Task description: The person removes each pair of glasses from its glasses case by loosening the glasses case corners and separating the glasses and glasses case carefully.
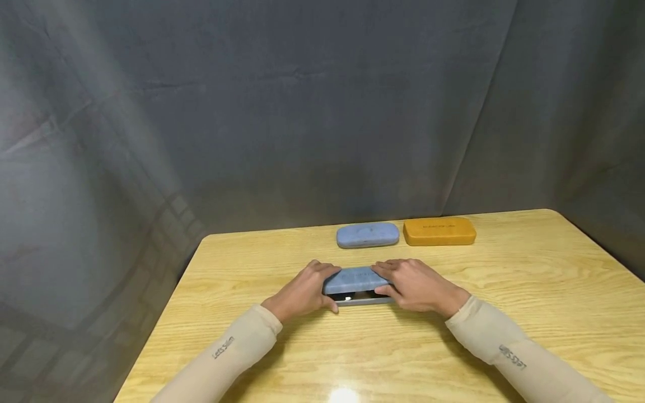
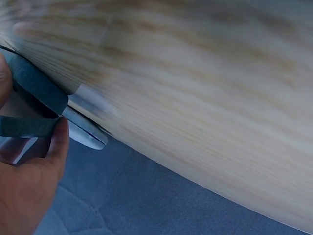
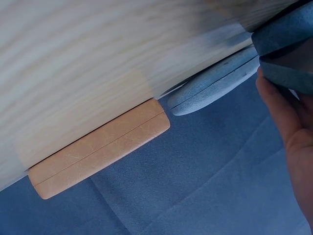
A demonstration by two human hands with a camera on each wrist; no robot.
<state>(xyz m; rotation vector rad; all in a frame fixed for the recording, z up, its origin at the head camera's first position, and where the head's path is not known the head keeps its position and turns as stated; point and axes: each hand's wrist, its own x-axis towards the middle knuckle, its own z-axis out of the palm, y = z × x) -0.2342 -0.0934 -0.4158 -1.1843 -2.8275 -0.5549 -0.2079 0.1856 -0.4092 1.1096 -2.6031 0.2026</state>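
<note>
A blue glasses case [image 1: 355, 279] lies near the middle of the table, its lid partly raised. Through the front gap shows a dark inside with a small white spot; most of the contents are hidden by the lid. My left hand [image 1: 308, 286] grips the case's left end, thumb low at the front and fingers on the lid. At the opposite end, my right hand [image 1: 415, 284] holds the lid, with its fingers on top and thumb at the front edge. Both wrist views show the gap between lid and base from the ends, the left hand [image 2: 32, 188] and right hand [image 3: 296, 132] against it.
Behind the held case, a closed periwinkle glasses case [image 1: 368, 235] stands beside a closed orange-yellow one [image 1: 439, 232] near the far edge of the wooden table [image 1: 529, 302]. A grey cloth [image 1: 322, 112] hangs behind the table.
</note>
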